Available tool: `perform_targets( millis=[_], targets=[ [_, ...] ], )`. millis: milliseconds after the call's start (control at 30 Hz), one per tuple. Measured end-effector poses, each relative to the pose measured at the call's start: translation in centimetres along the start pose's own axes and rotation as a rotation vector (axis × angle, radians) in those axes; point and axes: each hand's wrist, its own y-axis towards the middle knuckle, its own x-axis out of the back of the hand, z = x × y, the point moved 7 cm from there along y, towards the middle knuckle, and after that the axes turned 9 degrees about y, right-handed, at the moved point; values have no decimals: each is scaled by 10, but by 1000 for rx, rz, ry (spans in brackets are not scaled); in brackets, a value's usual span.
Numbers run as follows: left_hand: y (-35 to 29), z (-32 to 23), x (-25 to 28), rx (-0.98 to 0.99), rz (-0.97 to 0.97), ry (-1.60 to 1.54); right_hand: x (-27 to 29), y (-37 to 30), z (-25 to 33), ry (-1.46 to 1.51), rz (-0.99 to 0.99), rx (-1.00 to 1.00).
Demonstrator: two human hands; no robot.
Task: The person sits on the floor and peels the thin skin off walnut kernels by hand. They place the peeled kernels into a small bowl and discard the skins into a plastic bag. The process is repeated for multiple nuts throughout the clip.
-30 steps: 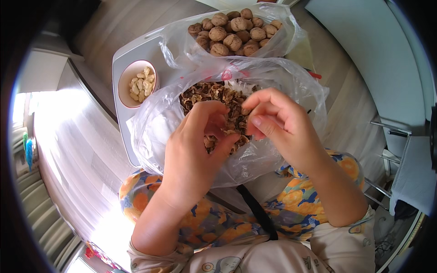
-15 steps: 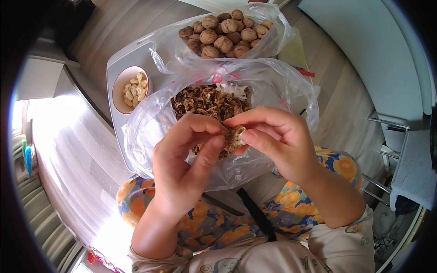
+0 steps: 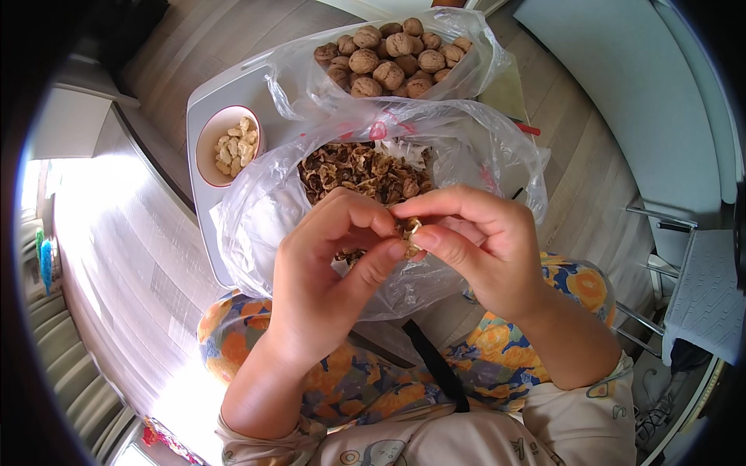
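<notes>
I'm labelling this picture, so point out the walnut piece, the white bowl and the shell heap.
Walnut piece [image 3: 409,227]: head view, middle of its visible part.
White bowl [image 3: 206,146]: head view, bare inner wall at left.
Shell heap [image 3: 357,171]: head view, upper middle.

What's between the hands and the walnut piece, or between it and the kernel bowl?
Nothing visible at the walnut piece: right hand and left hand both have fingertips on it. Toward the kernel bowl, the left hand and the left edge of the clear bag cross the straight line in this view.
</notes>
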Motion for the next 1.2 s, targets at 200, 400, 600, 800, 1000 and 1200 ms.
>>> perform_targets(
  millis=[200,400,600,800,1000,1200],
  targets=[
    [-1,0,-2,69,25,-127,-6,-1,-2,110,42,-32],
    [-2,-2,-4,36,10,-226,-9,-3,-5,207,56,-96],
    [-5,-11,4,-77,-92,110,-10,-3,-6,235,90,-101],
    [-7,-15,20,-166,-251,344,-8,-2,-2,339,134,-126],
    [-4,-11,20,-100,-289,277,-7,-2,-3,394,117,-130],
    [-5,-25,14,-271,-232,406,-8,-3,-1,316,83,-133]
  ],
)
